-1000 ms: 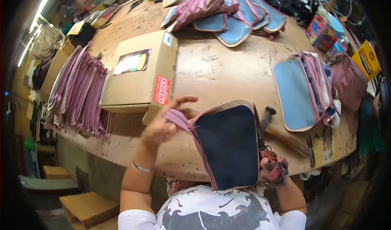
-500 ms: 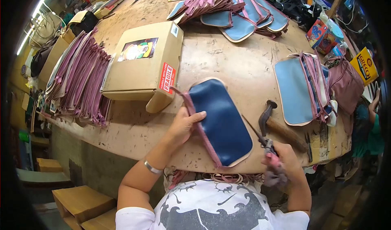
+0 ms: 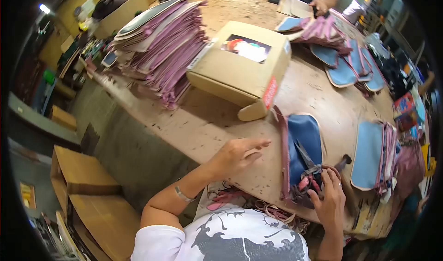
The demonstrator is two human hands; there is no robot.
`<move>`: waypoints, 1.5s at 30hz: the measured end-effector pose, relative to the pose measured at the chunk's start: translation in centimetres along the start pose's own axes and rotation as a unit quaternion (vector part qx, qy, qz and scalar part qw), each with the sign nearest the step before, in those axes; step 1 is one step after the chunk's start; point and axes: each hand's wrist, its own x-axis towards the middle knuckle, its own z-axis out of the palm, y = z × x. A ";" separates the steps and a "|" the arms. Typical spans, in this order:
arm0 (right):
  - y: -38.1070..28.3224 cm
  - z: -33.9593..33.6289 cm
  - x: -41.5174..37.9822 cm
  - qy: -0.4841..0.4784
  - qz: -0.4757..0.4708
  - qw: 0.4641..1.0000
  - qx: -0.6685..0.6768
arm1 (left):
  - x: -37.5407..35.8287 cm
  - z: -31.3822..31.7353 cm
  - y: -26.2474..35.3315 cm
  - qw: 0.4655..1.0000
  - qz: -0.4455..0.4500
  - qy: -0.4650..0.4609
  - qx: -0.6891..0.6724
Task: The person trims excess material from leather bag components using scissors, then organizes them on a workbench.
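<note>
A dark blue panel point(image 3: 302, 129) with pink edging lies on the table in front of me. Scissors point(image 3: 308, 161) with cloth-wrapped handles rest on its lower right part. My right hand point(image 3: 328, 191) is beside the scissor handles, fingers apart and holding nothing that I can see. To the left of the panel my left hand point(image 3: 242, 155) hovers near the table edge, empty, its fingers spread. A hammer point(image 3: 344, 163) lies to the right, partly hidden behind my right hand.
A cardboard box point(image 3: 230, 71) stands beyond my left hand, with a tall stack of pink-edged pieces point(image 3: 161, 48) left of it. Light blue panels point(image 3: 367, 154) lie at the right, more point(image 3: 341, 76) farther back. Another person's hand point(image 3: 320, 4) is at the far side.
My left hand has let go of the blue panel, which now lies on the table. The scissors have left my right hand's grip and rest on the panel. The view has swung left.
</note>
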 end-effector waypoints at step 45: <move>-23.7 16.1 23.3 -0.380 0.096 0.652 0.649 | -6.4 -27.3 -13.8 0.800 -0.216 0.393 -0.398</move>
